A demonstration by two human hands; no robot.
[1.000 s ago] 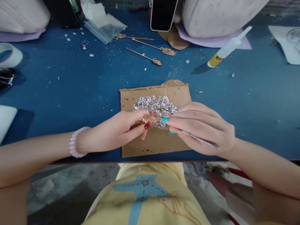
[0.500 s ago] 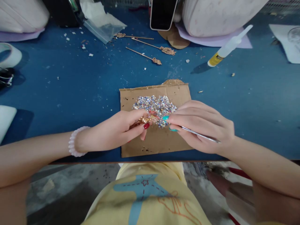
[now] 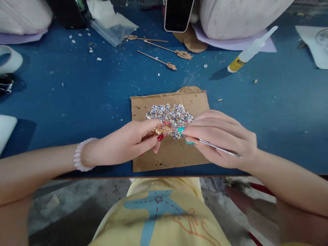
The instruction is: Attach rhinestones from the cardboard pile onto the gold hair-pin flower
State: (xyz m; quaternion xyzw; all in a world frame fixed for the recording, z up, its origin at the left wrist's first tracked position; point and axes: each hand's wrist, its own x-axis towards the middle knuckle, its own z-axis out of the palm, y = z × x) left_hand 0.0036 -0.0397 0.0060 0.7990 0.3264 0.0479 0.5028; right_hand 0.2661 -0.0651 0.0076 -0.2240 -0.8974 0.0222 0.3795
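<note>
My left hand (image 3: 125, 141) is closed around a gold-coloured metal ornament (image 3: 157, 131), partly hidden by the fingers. It resembles the heads of the gold hairpins (image 3: 170, 66) lying farther back. In my right hand (image 3: 220, 138) is a pair of slim metal tweezers (image 3: 217, 147), held like a pen. Their tip meets the ornament's end by a small reddish part (image 3: 167, 123); the exact contact is too small to make out. Both hands hover over a pile of glittering rhinestones (image 3: 164, 111) on a piece of cardboard (image 3: 148, 160).
A glue bottle (image 3: 237, 64) with a long nozzle stands at the right rear. Behind the hairpins are a phone (image 3: 178, 15), a plastic bag (image 3: 110, 30) and a pale rounded case (image 3: 230, 18). A tape roll (image 3: 11, 61) sits at left. The blue table (image 3: 77, 99) ends near my body.
Hardly anything differs. Both hands keep the same hold and place, and the view has shifted very slightly.
</note>
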